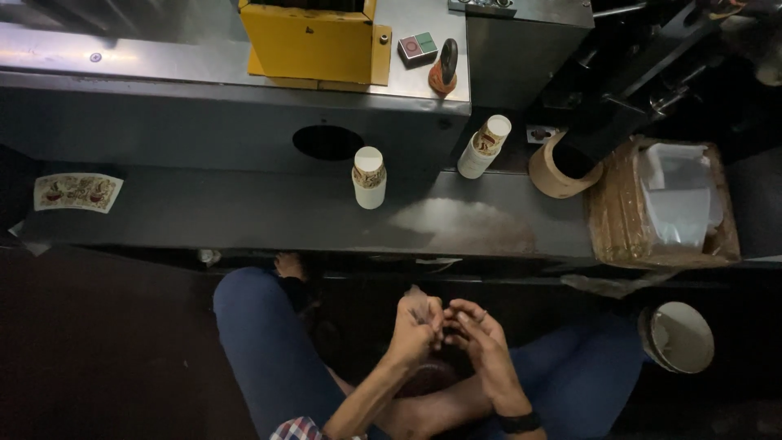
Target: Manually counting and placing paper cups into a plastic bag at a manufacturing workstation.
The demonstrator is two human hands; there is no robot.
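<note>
A long grey metal machine bench (244, 208) runs across the far half of the view, its left end and upper body cut off by the frame. On its top at the far side stands a yellow metal housing (314, 41), only its lower part in view, and just right of it lie a small square box (417, 49) in maroon and green and a dark oval object with an orange base (444, 69), too dim to identify. At the right end of the bench sits a brown cardboard carton (615, 212) holding clear plastic bags (676, 195). A roll of brown tape (562, 175) lies just left of the carton, partly hidden under a black machine part. Near right, low in the dark, is a round white-lined bucket (678, 336), its side hidden.

On the bench shelf stand two stacks of paper cups: an upright one (369, 177) at centre and a tilted one (484, 147) to its right, both white with a patterned band. A flat printed cup blank (78, 192) with red and gold pattern lies at the far left. A pale dusty patch (464, 224) marks the shelf.

The seated person's blue-clad knees frame the near centre. The left hand (417, 326) and right hand (481, 338) meet there, fingertips pressed together pinching a small pale scrap (419, 297) between them; what it is cannot be made out.
</note>
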